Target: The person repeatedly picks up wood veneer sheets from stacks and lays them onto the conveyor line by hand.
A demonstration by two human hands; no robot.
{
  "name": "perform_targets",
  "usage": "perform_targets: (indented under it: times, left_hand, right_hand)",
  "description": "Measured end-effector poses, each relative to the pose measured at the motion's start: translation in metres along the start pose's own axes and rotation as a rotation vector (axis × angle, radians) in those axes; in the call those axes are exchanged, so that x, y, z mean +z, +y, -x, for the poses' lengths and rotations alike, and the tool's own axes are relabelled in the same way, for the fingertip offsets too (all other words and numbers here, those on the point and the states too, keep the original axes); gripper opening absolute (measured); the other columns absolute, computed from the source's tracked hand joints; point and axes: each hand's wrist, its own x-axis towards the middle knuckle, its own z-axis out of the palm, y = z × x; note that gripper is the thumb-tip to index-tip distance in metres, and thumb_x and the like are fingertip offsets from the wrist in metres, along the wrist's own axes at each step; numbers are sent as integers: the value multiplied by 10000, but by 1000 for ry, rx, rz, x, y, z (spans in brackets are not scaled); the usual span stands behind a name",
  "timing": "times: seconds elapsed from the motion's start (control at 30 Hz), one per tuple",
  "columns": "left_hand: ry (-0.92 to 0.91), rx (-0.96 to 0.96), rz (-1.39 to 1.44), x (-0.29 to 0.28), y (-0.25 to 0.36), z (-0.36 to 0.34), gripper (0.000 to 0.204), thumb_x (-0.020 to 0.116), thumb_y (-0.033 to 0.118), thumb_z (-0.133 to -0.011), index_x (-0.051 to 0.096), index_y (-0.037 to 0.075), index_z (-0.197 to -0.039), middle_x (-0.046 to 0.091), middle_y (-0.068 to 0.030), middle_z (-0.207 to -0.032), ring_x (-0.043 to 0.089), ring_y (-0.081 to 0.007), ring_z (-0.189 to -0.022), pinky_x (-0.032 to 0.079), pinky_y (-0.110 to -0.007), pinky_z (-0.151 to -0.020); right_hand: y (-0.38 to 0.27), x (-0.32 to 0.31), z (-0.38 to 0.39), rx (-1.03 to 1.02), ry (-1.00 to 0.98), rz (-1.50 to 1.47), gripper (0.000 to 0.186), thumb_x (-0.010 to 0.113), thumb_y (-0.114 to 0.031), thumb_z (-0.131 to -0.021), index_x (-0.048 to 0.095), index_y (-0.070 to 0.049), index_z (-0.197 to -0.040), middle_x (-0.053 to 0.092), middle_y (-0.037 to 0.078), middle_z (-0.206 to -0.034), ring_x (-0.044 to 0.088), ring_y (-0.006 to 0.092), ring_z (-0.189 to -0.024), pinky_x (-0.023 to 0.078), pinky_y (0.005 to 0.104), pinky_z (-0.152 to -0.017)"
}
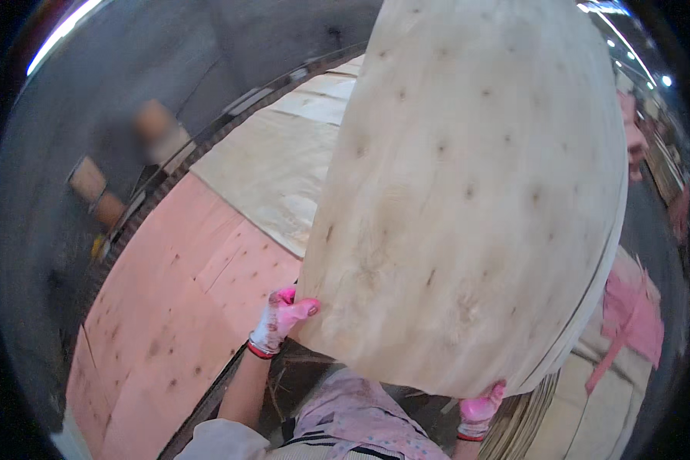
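A large pale sheet of wood veneer (468, 207), dotted with dark knots, is held up in front of me and fills the middle of the view. My left hand (281, 313), in a white glove stained pink, grips its near left corner with the thumb on top. At the near right edge my right hand (483, 406), gloved the same way, is closed on the sheet too. The fingers of both hands are partly hidden beneath the veneer. Left of it lies a pink-coated sheet (176, 307), with another pale veneer sheet (272, 165) lying over its far part.
A stack of veneer sheets (525, 414) stands at my lower right, with a torn pink piece (632, 314) on the sheets beside it. Across a dark ridged edge (142, 211) on the left, another person (161, 134) appears blurred. More stacked sheets (663, 165) stand far right.
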Motion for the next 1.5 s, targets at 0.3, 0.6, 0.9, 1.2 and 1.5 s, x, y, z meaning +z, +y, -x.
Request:
perform_targets:
  times: [0.3,0.6,0.9,1.2,1.5]
  left_hand:
    - [399,83,-490,-66,-92,-148,322,627,254,-845,613,-30,-996,662,-62,-877,619,-141,-794,493,-293,-719]
    - [462,-207,-30,-107,-221,-205,301,653,295,-820,646,-4,-797,603,-5,-692,550,-92,-619,469,-261,-573]
    - [218,-825,-1157,-90,-173,-167,562,622,523,-741,624,-4,-939,648,-114,-855,611,-170,-758,484,-288,-708]
    - [212,-557,75,40,-68,-336,548,596,266,-875,395,-29,-1290,546,-122,-1204,561,-198,-1061,432,-296,-918]
    - [17,-309,210,162,-61,-519,623,618,287,-858,335,10,-1338,564,-46,-1168,493,-133,-1120,383,-264,-943]
  right_hand:
    - [71,153,-255,240,16,458,605,491,-529,-850,413,-158,-1321,479,62,-1306,464,257,-1188,419,453,-945]
    - [157,76,-354,511,380,599,354,628,-379,-821,525,-95,-1004,590,86,-901,575,253,-801,490,393,-700]
    - [138,5,-485,324,539,899,313,707,-301,-764,523,-129,-950,533,17,-771,504,144,-638,416,300,-539]
    - [124,-23,-624,493,512,729,362,736,-306,-731,492,-154,-951,499,-33,-694,492,116,-548,388,291,-420]
    - [117,136,-568,222,43,1092,272,688,-84,-775,575,11,-1004,632,12,-865,550,57,-691,445,219,-581]
